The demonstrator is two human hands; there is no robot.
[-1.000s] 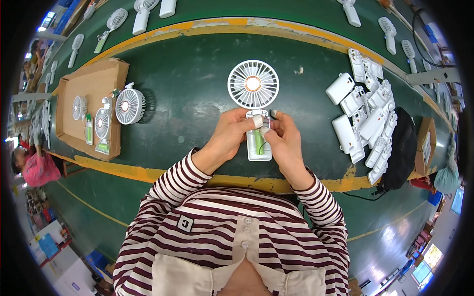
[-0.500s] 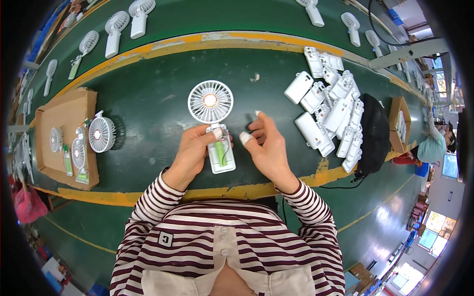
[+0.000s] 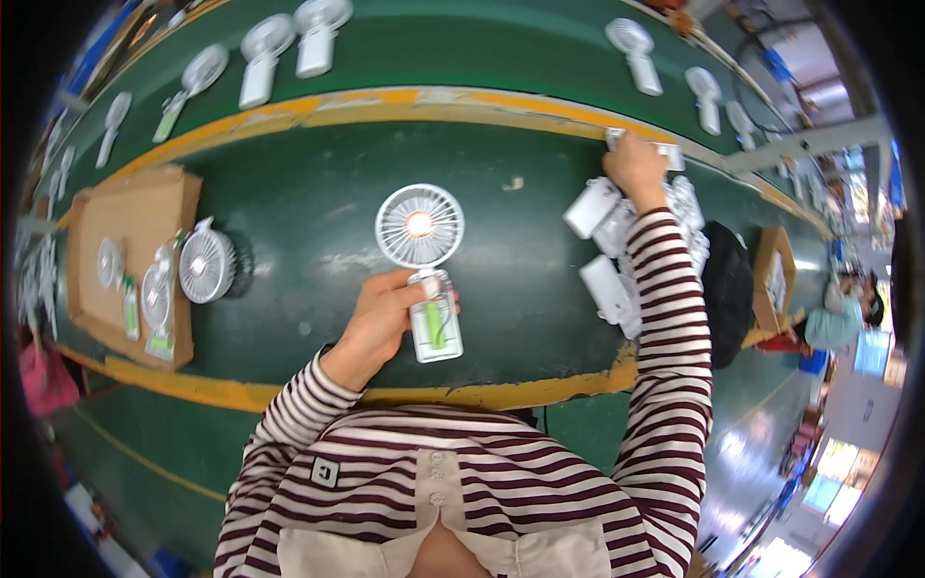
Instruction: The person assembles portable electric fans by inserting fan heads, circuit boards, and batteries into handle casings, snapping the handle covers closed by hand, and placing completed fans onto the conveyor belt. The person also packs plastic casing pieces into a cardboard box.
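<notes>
My left hand (image 3: 383, 316) grips the neck of a small white handheld fan (image 3: 420, 227) lying on the green table; the fan's handle (image 3: 436, 329) has a green stripe and points toward me. My right hand (image 3: 636, 166) is stretched far to the upper right, its fingers closed on a white part (image 3: 663, 150) at the top of a heap of white fan housings (image 3: 617, 279). Whether that part is lifted off the heap I cannot tell.
A cardboard tray (image 3: 125, 258) at the left holds several fans, and another fan (image 3: 205, 264) leans on its right edge. More white fans (image 3: 262, 58) lie on the belt beyond a yellow stripe (image 3: 405, 104). A black bag (image 3: 728, 289) and a box (image 3: 776, 272) sit right.
My right hand has left the fan handle and reached up to the right to the heap of white parts. The left hand stays on the fan.
</notes>
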